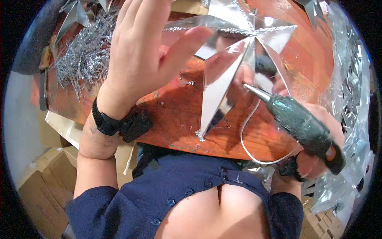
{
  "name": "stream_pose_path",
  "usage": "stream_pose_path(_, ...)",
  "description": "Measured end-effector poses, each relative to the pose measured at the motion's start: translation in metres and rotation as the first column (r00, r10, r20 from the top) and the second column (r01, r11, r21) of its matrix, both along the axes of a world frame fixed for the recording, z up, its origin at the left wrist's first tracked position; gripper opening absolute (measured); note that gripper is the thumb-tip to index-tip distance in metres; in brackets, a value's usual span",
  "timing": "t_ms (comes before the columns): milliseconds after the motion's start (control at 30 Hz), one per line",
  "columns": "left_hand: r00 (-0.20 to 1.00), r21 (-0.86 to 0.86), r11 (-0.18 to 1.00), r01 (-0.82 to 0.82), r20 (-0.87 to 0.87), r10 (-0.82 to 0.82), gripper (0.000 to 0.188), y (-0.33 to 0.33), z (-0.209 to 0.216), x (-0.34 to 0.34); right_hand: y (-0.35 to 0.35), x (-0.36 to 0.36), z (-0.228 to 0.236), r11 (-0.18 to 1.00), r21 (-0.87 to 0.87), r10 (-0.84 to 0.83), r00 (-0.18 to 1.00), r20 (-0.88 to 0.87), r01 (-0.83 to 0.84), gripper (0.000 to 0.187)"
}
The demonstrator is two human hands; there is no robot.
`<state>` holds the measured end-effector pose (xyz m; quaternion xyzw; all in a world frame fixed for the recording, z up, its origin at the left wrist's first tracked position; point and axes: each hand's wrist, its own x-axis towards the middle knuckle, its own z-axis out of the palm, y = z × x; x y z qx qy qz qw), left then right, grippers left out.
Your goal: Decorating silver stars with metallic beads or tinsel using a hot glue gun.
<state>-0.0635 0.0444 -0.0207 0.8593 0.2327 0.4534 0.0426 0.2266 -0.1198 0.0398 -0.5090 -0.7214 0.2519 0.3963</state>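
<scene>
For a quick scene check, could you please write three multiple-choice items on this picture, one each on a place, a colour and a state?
1. Where does the glue gun's nozzle point?
A. at the silver star
B. at the cardboard boxes
C. at the tinsel

2. What colour is the table?
A. white
B. orange-brown
C. blue

3. How is the left hand?
A. fist closed
B. open, fingers spread above the table
C. gripping the glue gun

Answers: 1 A, the metal tip touches the star's underside; 2 B, the bare wood shows orange-brown; 3 B, the fingers are extended, while the right hand holds the gun.

craft workshop, foil stars, cardboard boxes
</scene>
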Motion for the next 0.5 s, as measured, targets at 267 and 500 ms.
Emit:
stream_pose_path(267, 0.999, -0.079, 0.996, 0.035, -0.003, -0.036, 0.064, -0.003, -0.004, -0.002, 0.006, -0.009, -0.008, 0.995, -0.078, -0.056, 0.998, 0.022, 0.057, 0.033)
stream_pose_path(500, 0.999, -0.113, 0.993, 0.042, -0.018, -0.044, 0.064, -0.010, -0.006, 0.002, 0.008, -0.012, -0.002, 0.995, -0.080, -0.049, 0.990, 0.134, 0.060, 0.040)
